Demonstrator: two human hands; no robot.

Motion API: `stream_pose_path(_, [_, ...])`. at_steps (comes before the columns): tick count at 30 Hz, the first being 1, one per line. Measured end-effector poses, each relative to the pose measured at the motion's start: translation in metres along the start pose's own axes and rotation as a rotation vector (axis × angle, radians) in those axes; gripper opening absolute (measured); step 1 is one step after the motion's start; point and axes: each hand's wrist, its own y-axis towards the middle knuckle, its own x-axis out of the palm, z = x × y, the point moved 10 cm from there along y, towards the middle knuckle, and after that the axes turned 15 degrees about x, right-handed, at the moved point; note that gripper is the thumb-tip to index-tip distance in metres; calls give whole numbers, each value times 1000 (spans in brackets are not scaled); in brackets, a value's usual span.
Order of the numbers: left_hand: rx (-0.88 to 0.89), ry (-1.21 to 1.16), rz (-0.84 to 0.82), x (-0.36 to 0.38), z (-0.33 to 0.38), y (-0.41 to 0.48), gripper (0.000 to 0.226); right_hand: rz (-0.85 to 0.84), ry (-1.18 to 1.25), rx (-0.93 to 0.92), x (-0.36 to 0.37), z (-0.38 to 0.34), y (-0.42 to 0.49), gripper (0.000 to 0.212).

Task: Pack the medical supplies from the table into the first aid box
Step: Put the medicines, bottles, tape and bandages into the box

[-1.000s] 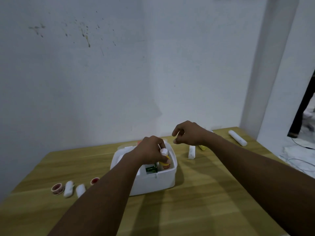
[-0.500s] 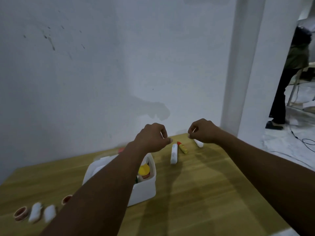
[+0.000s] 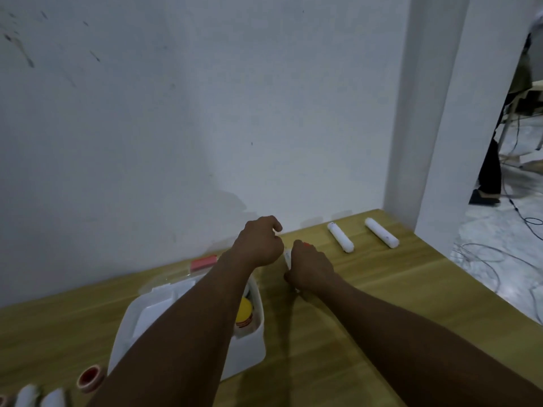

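Note:
The white first aid box [image 3: 258, 345] stands open on the wooden table [image 3: 367, 295], with a yellow-capped bottle [image 3: 244, 311] inside at its right end. My left forearm crosses over the box. My left hand [image 3: 258, 245] hovers beyond it in a loose fist with nothing visible in it. My right hand [image 3: 310, 267] is down on the table just right of the box, fingers curled over a white tube [image 3: 287, 256] whose end peeks out. A red-tipped item [image 3: 306, 244] shows past the knuckles.
Two white gauze rolls [image 3: 340, 237] [image 3: 381, 232] lie at the far right near the wall pillar. A red tape roll [image 3: 90, 378] and two white rolls [image 3: 28, 396] sit at bottom left. A pink item [image 3: 203, 262] lies behind the box. A person [image 3: 490, 171] stands beyond the doorway.
The view swung right. My left hand let go of the yellow-capped bottle in the box and lifted away. My right hand dropped from the far side onto the white tube.

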Motion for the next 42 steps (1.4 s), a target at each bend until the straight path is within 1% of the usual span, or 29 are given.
stream_pose_path(1, [5, -1, 9, -3, 2, 1, 37, -2, 2, -7, -4, -3, -3, 42])
stream_pose_path(4, [15, -9, 47, -12, 9, 2, 39, 33, 16, -33, -38, -6, -1, 17])
stream_pose_path(5, [18, -10, 68, -14, 12, 3, 41, 72, 45, -15, -55, -1, 6, 22])
stream_pose_path(7, [30, -7, 108, -17, 17, 4, 45, 139, 120, 23, -85, 14, 24, 37])
stream_pose_path(9, [41, -4, 121, -14, 21, 6, 48, 153, 122, 72, -101, 32, 38, 40])
stream_pose_path(11, [54, 3, 112, -9, 24, 9, 51, 155, 81, 119, -103, 50, 51, 38])
stream_pose_path(13, [62, 17, 100, -3, 23, 13, 52, 157, 3, 168, -94, 65, 60, 48])
stream_pose_path(15, [58, 32, 85, 2, 20, 19, 52, 105, -69, 186, -72, 74, 67, 58])
stream_pose_path(16, [53, 38, 74, 4, 19, 22, 51, 76, -91, 180, -62, 75, 66, 55])
stream_pose_path(18, [41, 49, 53, 7, 15, 28, 51, 75, -92, 152, -57, 75, 59, 35])
stream_pose_path(19, [39, 52, 44, 8, 15, 31, 50, 86, -74, 119, -60, 74, 58, 29])
stream_pose_path(20, [40, 55, 37, 9, 15, 34, 49, 93, -52, 86, -66, 73, 56, 27])
stream_pose_path(22, [49, 58, 28, 12, 18, 42, 48, 122, 12, 63, -82, 78, 58, 29])
stream_pose_path(23, [55, 58, 27, 13, 20, 45, 48, 164, 61, 85, -93, 86, 64, 30])
stream_pose_path(25, [70, 51, 24, 18, 25, 51, 47, 291, 43, 185, -120, 108, 77, 25])
stream_pose_path(27, [86, 52, 10, 25, 31, 56, 47, 317, 29, 298, -130, 135, 92, 37])
stream_pose_path(28, [91, 56, 0, 28, 33, 57, 47, 293, 30, 315, -130, 145, 94, 43])
stream_pose_path(29, [95, 59, -12, 32, 35, 57, 47, 252, -11, 292, -124, 151, 98, 46])
stream_pose_path(30, [96, 61, -25, 35, 36, 57, 47, 214, -81, 220, -113, 152, 100, 42])
stream_pose_path(31, [94, 61, -37, 37, 37, 57, 48, 170, -140, 172, -100, 154, 101, 31])
stream_pose_path(32, [91, 62, -45, 38, 37, 56, 48, 154, -160, 154, -90, 160, 102, 28])
stream_pose_path(33, [87, 64, -51, 37, 37, 55, 49, 171, -126, 154, -85, 163, 101, 34])
stream_pose_path(34, [82, 67, -54, 36, 37, 53, 49, 185, -73, 140, -83, 162, 95, 35])
stream_pose_path(36, [70, 76, -52, 30, 35, 46, 49, 262, -41, 31, -91, 143, 72, 20])
stream_pose_path(38, [66, 84, -44, 20, 34, 37, 48, 263, 4, -22, -98, 130, 50, 4])
stream_pose_path(40, [67, 81, -22, 5, 35, 26, 47, 236, 201, 2, -112, 128, 39, 18])
stream_pose_path(41, [64, 80, -6, -5, 36, 20, 46, 215, 266, 0, -120, 123, 36, 19])
stream_pose_path(42, [60, 81, 13, -16, 37, 13, 46, 184, 278, -12, -128, 113, 32, 18])
